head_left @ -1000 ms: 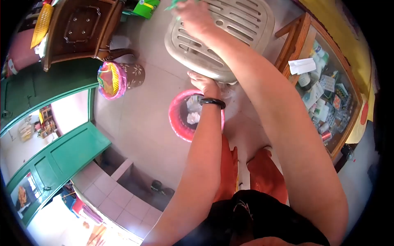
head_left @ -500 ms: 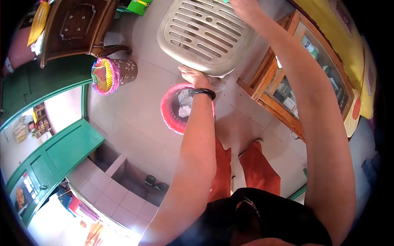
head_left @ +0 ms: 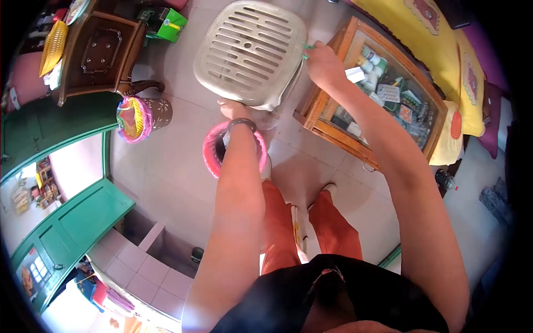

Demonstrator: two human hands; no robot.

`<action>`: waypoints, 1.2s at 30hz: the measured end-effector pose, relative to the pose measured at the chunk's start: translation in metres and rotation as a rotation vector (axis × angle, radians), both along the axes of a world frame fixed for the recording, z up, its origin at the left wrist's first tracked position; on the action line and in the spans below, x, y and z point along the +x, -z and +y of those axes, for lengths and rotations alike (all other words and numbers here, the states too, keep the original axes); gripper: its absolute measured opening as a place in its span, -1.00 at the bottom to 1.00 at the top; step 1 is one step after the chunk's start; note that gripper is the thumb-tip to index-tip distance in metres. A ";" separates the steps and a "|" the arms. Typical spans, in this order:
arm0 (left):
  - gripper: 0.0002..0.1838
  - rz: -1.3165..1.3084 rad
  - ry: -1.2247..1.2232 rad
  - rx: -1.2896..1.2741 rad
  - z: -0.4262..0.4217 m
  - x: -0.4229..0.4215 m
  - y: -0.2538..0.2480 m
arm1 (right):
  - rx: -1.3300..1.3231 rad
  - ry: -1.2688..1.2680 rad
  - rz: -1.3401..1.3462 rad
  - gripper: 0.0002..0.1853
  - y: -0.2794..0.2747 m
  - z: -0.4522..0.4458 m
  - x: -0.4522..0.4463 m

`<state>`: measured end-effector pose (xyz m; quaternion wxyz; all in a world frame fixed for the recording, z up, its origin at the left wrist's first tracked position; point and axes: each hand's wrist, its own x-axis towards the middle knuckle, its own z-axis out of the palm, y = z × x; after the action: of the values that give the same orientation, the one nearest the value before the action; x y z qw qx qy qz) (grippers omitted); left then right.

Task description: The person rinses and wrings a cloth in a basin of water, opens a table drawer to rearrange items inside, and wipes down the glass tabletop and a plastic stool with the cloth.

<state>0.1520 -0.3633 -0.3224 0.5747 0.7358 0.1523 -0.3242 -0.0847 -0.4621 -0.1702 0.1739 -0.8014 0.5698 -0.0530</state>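
A beige plastic stool (head_left: 247, 44) with a slotted seat stands on the floor at the top middle of the head view. My left hand (head_left: 233, 109) is at its near edge, fingers bent against the rim and partly hidden. Just below that hand is a bin with a pink rim (head_left: 211, 149), partly covered by my forearm. My right hand (head_left: 323, 62) is beside the right edge of the seat, closed on a small green thing (head_left: 306, 51). Only bits of that thing show between the fingers, so its kind is unclear.
A wooden glass-topped cabinet (head_left: 327, 119) with boxes and bottles inside stands close on the right. Left are a patterned bin (head_left: 161, 113) and a dark wooden cabinet (head_left: 102, 47). A green door (head_left: 91, 213) stands ajar beside a low tiled ledge (head_left: 136, 266).
My right hand has moved from the far right part of the seat nearer and out to its right edge. My left hand stays at the near edge. The whole view has shifted.
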 end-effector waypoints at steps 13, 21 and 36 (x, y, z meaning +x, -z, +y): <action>-0.51 0.147 0.604 0.076 0.245 0.036 -0.157 | 0.987 0.828 -0.877 -0.32 -0.050 0.166 -0.026; -0.46 0.177 0.742 0.446 0.430 0.109 -0.213 | 1.160 1.031 -1.021 -0.30 -0.113 0.137 0.031; -0.62 0.367 0.294 0.412 0.488 0.050 -0.263 | 1.123 0.894 -1.080 0.14 0.098 0.043 0.037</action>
<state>0.2023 0.1249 -0.0598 0.3234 0.7801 0.2080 -0.4936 -0.0478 -0.4192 -0.2682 0.7476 -0.1673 0.6112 -0.1988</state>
